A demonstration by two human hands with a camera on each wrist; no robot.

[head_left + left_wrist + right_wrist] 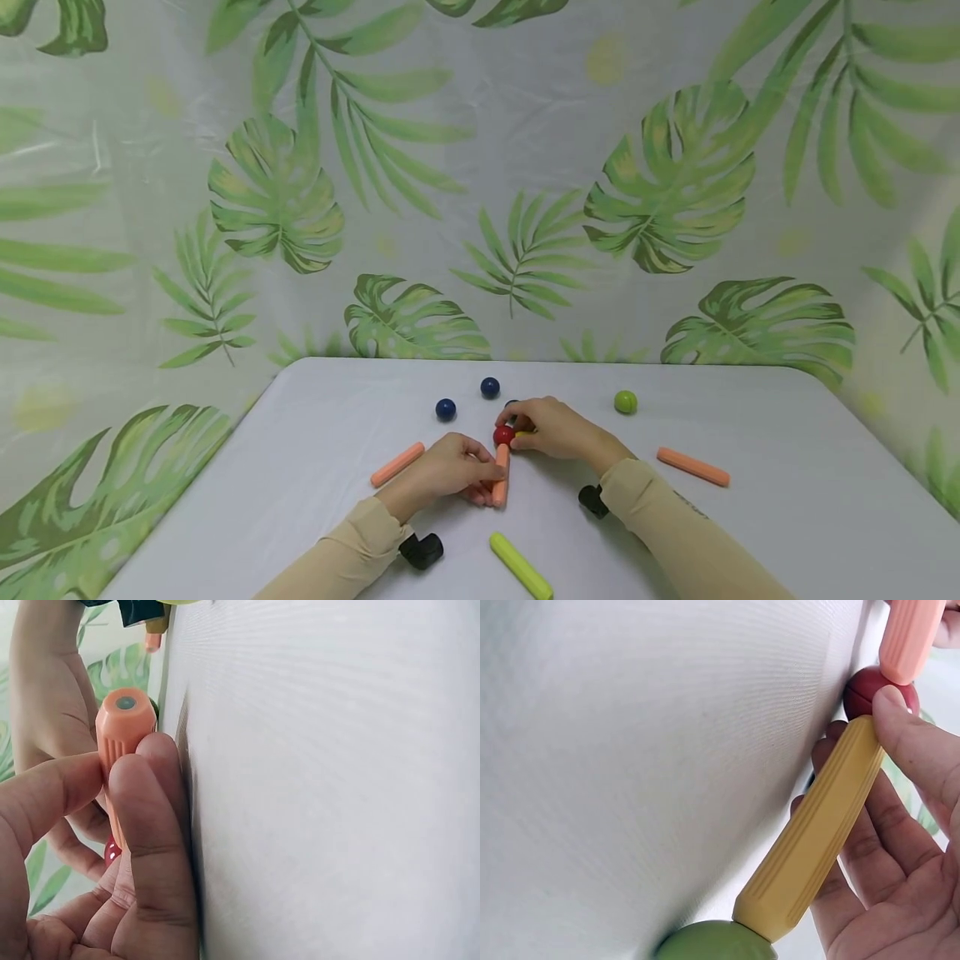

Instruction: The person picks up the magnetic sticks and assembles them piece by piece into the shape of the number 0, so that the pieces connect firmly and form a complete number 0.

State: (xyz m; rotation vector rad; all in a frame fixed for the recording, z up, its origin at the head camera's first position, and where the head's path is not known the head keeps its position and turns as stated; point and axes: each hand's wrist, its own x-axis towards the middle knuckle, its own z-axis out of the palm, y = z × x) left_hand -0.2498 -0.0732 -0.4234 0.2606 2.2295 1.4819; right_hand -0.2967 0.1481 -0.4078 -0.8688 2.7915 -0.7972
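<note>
My left hand (457,468) pinches an orange magnetic rod (502,475); its free end, with a metal disc, faces the left wrist camera. The rod's far end touches a red ball (504,436). My right hand (558,429) holds this ball, the thumb pressing on it in the right wrist view. From the same ball runs a yellow magnetic rod (810,832), lying across the right fingers. At the yellow rod's other end sits a green ball (716,943), hidden beneath the hand in the head view.
Dark blue balls (446,409) lie beyond the hands, one partly behind the right fingers. A lime ball (626,402) stands at the back right. Loose orange rods lie left (397,464) and right (693,467); a yellow-green rod (521,567) lies in front on the white table (315,467).
</note>
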